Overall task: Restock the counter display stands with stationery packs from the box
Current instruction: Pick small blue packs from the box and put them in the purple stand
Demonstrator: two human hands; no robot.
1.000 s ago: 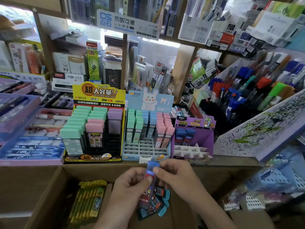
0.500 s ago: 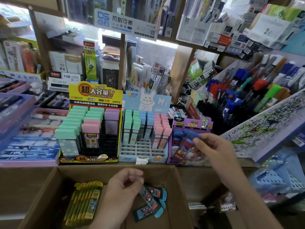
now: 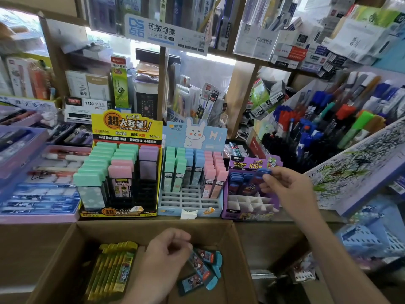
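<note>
My right hand (image 3: 287, 185) pinches a blue-capped pack (image 3: 262, 174) by its top, standing it in the back row of the purple display stand (image 3: 252, 212) beside two blue-capped packs. My left hand (image 3: 168, 253) hovers inside the cardboard box (image 3: 241, 255), fingers curled over a small fan of blue-capped packs (image 3: 206, 267); whether it grips one I cannot tell. A bundle of yellow packs (image 3: 111, 270) lies at the box's left.
Left of the purple stand are a light-blue rabbit stand (image 3: 190, 200) with green, blue and pink packs and a yellow stand (image 3: 122, 128) with pastel cases. Purple trays (image 3: 37, 216) sit far left. A sloped scribbled test board (image 3: 359, 172) and pen racks rise right.
My right hand took one blue-capped pack from above the box up and right to the purple stand. My left hand let go of it and sank over the packs in the box.
</note>
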